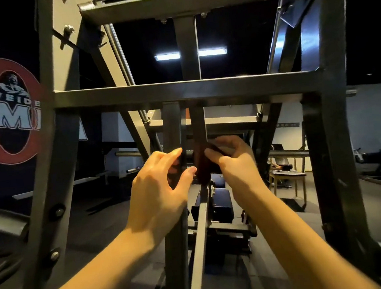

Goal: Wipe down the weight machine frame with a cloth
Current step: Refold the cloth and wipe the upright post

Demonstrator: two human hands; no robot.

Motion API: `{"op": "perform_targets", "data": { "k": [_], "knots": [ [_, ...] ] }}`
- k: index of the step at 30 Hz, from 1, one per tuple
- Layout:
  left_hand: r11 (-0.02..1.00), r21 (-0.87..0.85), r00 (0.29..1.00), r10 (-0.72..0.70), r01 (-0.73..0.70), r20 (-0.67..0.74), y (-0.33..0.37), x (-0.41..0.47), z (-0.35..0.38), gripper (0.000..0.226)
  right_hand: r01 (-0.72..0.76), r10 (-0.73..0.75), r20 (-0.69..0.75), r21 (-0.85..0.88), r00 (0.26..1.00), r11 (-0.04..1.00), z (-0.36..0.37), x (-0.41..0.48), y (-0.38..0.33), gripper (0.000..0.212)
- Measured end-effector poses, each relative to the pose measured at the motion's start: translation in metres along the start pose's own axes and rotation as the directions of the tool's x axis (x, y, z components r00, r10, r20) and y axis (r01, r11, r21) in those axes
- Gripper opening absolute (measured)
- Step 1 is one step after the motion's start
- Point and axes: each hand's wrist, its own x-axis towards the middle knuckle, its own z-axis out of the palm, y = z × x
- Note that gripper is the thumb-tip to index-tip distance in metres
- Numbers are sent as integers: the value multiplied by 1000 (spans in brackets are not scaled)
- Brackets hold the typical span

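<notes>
The grey steel weight machine frame [180,92] fills the view, with a wide crossbar and two upright bars below its middle. A dark reddish-brown cloth [204,164] is wrapped round the thinner central upright. My right hand [232,163] grips that cloth against the bar, fingers curled over it. My left hand [159,191] is at the neighbouring thicker upright bar [170,127], thumb and fingers curled round its edge, fingertips close to the cloth.
A red and white gym logo [9,111] hangs on the dark wall at left. A wooden chair [287,177] stands behind the frame at right, with a seated person partly visible beyond it. Dark padded machine parts [220,201] lie below the hands.
</notes>
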Motion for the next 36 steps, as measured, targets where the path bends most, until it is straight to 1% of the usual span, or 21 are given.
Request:
{"op": "perform_targets", "data": {
  "k": [2,3,4,5,7,8,10,13,15,17,19,21,23,24,25,27,28,30,32,34,36],
  "knots": [
    [990,-113,992,-75,86,104,19,9,12,56,-63,64,9,-50,998,997,-14,-5,-3,27],
    [979,-164,981,-93,122,171,26,12,20,57,-92,93,10,-46,996,995,-23,-6,-5,20],
    [967,-215,973,-87,134,215,31,15,29,54,-126,126,5,-18,992,992,-31,-7,-8,12],
    [951,-271,968,-84,148,235,37,18,37,48,-158,158,1,21,987,987,-40,-6,-13,9],
    [889,-401,961,-128,221,246,46,25,51,34,-226,229,-18,100,973,969,-58,-1,-23,15],
    [848,-460,952,-150,262,266,51,30,58,27,-254,259,-34,105,965,961,-66,0,-30,18],
    [796,-523,936,-152,306,317,65,41,72,24,-271,277,-84,81,957,959,-82,1,-40,27],
    [720,-586,908,-148,371,392,88,58,92,21,-200,202,-112,29,973,979,-107,2,-53,18],
    [667,-617,884,-140,417,447,100,70,102,13,-162,161,-118,0,980,987,-121,3,-64,24],
    [623,-630,857,-135,464,498,107,81,108,6,-124,110,-129,-101,985,987,-133,0,-74,30],
    [565,-644,831,-149,516,535,110,89,112,17,-62,38,-122,-194,992,979,-143,-10,-84,29],
    [495,-671,825,-204,552,527,108,96,118,25,18,-67,-157,-297,985,955,-156,-19,-94,23],
    [438,-704,829,-278,558,484,107,101,124,19,96,-240,-248,-481,939,872,-175,-23,-97,19],
    [405,-719,825,-290,565,485,108,103,130,19,98,-313,-284,-580,906,809,-186,-23,-94,20],
    [368,-730,817,-287,576,501,112,103,133,21,69,-353,-289,-679,890,731,-195,-22,-88,19],
    [302,-748,806,-243,591,539,124,102,145,24,-18,-344,-270,-808,899,589,-206,-21,-71,18],
    [293,-756,811,-218,585,543,129,101,153,25,-55,-312,-287,-809,906,585,-210,-22,-63,22],
    [319,-759,824,-226,567,520,139,98,164,24,-106,-232,-335,-746,913,657,-214,-29,-50,28],
    [365,-760,843,-247,537,477,138,95,171,25,-100,-216,-345,-705,913,702,-213,-40,-39,30],
    [408,-792,891,-174,453,420,133,83,175,19,-68,-211,-326,-672,922,737,-210,-49,-30,26],
    [542,-754,918,-99,373,383,127,57,178,15,-33,-202,-288,-643,936,765,-203,-54,-24,24]
  ]
}}
